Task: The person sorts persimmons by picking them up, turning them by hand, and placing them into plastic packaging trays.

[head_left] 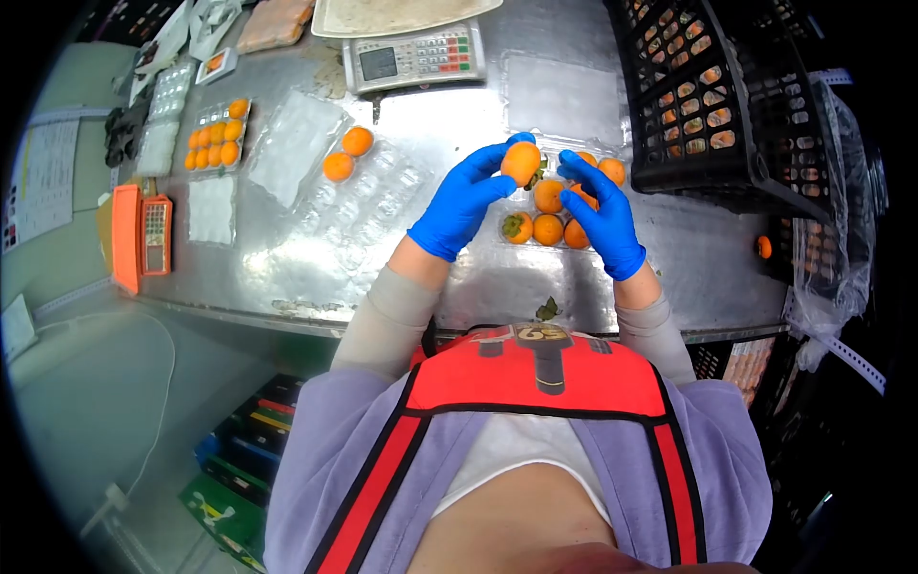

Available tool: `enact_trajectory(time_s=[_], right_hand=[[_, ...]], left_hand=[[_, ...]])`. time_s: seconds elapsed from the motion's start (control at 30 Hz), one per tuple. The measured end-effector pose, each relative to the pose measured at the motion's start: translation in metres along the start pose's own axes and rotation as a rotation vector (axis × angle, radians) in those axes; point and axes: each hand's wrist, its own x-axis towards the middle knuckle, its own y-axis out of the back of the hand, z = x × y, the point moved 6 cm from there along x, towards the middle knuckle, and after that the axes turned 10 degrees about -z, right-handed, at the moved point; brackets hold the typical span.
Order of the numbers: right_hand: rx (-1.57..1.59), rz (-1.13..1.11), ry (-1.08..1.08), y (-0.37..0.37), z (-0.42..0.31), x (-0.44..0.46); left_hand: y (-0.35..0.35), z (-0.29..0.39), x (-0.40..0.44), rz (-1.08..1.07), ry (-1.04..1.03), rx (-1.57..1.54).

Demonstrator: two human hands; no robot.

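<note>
My left hand [465, 199], in a blue glove, holds an orange persimmon [521, 164] between thumb and fingers, above a clear plastic tray. Its green leafy end faces right. My right hand [604, 210], also gloved in blue, is closed on a persimmon [582, 197] at the tray's right part. Around it in the tray lie several more persimmons [548, 230], one with its leafy end up [516, 227]. Left of my hands, a second clear tray [359, 206] bears two persimmons [338, 166] at its upper end.
A scale [416, 59] stands at the table's back. Black crates [688, 105] rise at the right. Farther left are a filled tray [218, 136], a clear lid [298, 143] and an orange scale [129, 239]. A leaf [547, 309] lies near the front edge.
</note>
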Motion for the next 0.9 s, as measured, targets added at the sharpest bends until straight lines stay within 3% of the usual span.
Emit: enact_trajectory(time_s=[0.07, 0.13, 0.33, 0.47, 0.67, 0.9], right_hand=[[0.101, -0.001, 0.037, -0.006, -0.009, 0.004], [0.448, -0.096, -0.06, -0.018, -0.024, 0.007], [0.716, -0.178, -0.059, -0.04, -0.067, 0.014], [0.671, -0.143, -0.047, -0.049, -0.078, 0.019], [0.594, -0.07, 0.075, -0.051, -0.081, 0.02], [0.211, -0.017, 0.271, -0.056, -0.08, 0.015]], left_hand=[[-0.003, 0.003, -0.002, -0.005, -0.088, -0.155], [-0.007, 0.008, -0.003, 0.003, -0.123, -0.169], [-0.007, 0.012, -0.007, 0.102, -0.185, -0.118], [-0.005, 0.013, -0.008, 0.1, -0.198, 0.029], [-0.016, 0.034, -0.01, 0.09, -0.301, -0.069], [-0.011, 0.038, -0.014, 0.235, -0.193, -0.01]])
